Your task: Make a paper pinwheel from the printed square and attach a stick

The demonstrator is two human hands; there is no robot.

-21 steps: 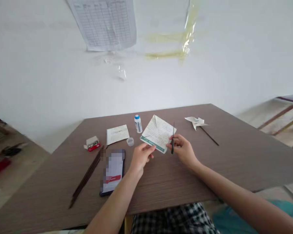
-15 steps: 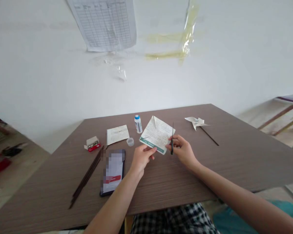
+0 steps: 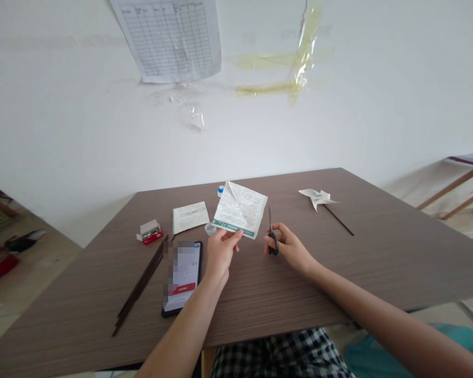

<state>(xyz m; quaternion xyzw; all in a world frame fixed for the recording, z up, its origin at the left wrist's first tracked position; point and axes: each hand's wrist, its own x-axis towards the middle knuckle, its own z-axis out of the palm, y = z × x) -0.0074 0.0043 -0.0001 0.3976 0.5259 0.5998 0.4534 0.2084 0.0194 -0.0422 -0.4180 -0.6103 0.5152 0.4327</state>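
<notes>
My left hand (image 3: 223, 249) pinches the lower edge of a square sheet of printed paper (image 3: 242, 207) with a green band along its bottom. A slit shows near the sheet's top corner. To the right, my right hand (image 3: 286, 244) is closed around the dark handles of a pair of scissors (image 3: 273, 239), blades pointing up and away. The scissors stand apart from the paper's right edge. Behind the paper, a white bottle with a blue cap (image 3: 220, 190) is mostly hidden, and a small clear cap (image 3: 210, 229) is partly covered.
A paper pinwheel on a stick (image 3: 319, 198) lies at the right. On the left are a stack of printed paper (image 3: 191, 217), a small open red-and-white box (image 3: 150, 233), several dark sticks (image 3: 140, 286) and a phone (image 3: 182, 278). A white wall (image 3: 260, 142) rises behind the table.
The paper has moved left and turned, now covering most of the bottle. The scissors have come away from its right edge, and my right hand has shifted slightly left.
</notes>
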